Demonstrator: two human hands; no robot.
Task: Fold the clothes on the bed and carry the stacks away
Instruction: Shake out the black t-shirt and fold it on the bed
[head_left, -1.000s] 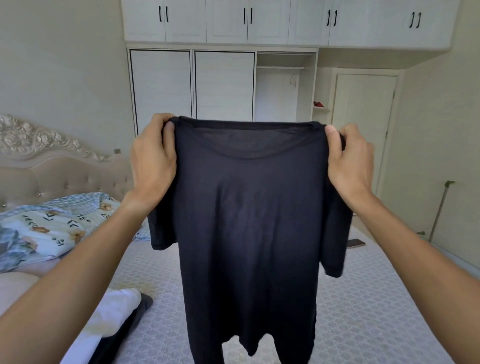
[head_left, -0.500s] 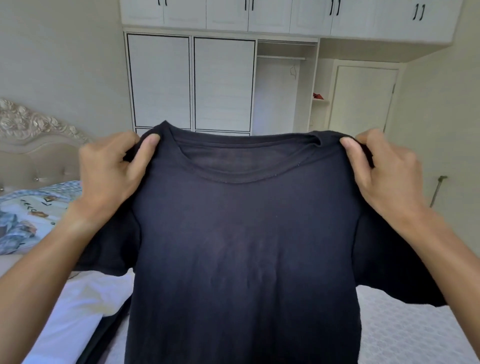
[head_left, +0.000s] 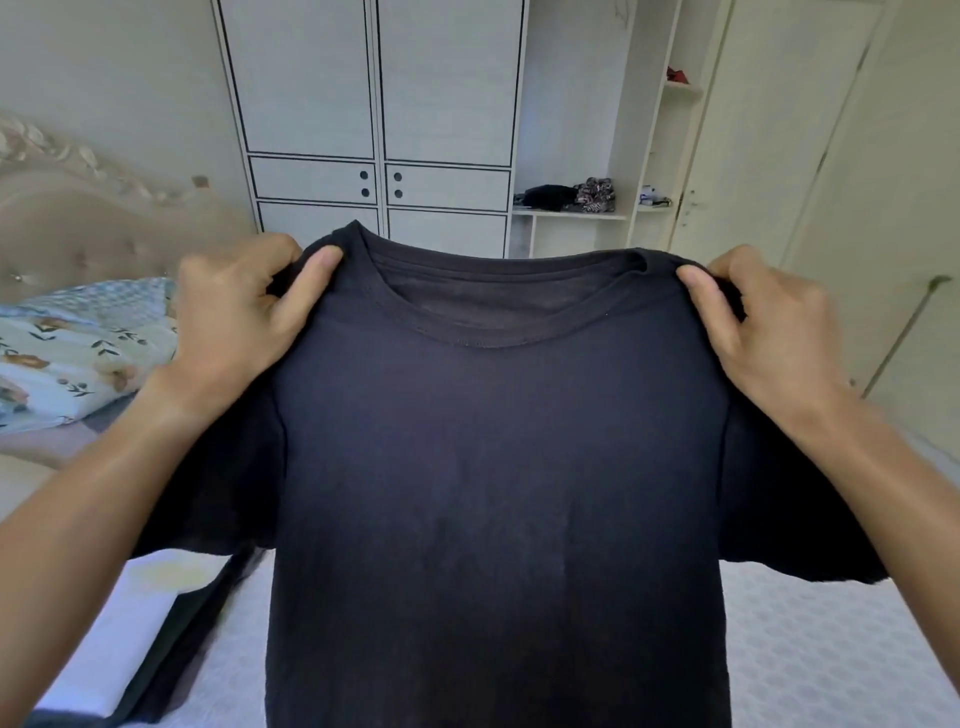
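Observation:
A black T-shirt (head_left: 493, 493) hangs spread out in front of me, collar up, filling the middle of the view. My left hand (head_left: 234, 317) pinches its left shoulder and my right hand (head_left: 763, 332) pinches its right shoulder. Both sleeves droop under my wrists. The shirt's lower part runs down over the bed (head_left: 810, 649) and out of the frame. At the lower left, a folded white garment (head_left: 130, 639) lies on top of a dark one (head_left: 176, 649) on the bed.
A floral quilt (head_left: 67, 353) and padded headboard (head_left: 78, 228) sit at the left. A white wardrobe (head_left: 374, 104) stands behind, with an open shelf holding dark clothes (head_left: 566, 197). A closed door (head_left: 769, 130) is at the right.
The shirt has come lower and closer to me, and my hands have spread wider apart. My view has tilted down, so the upper cabinets are gone from sight.

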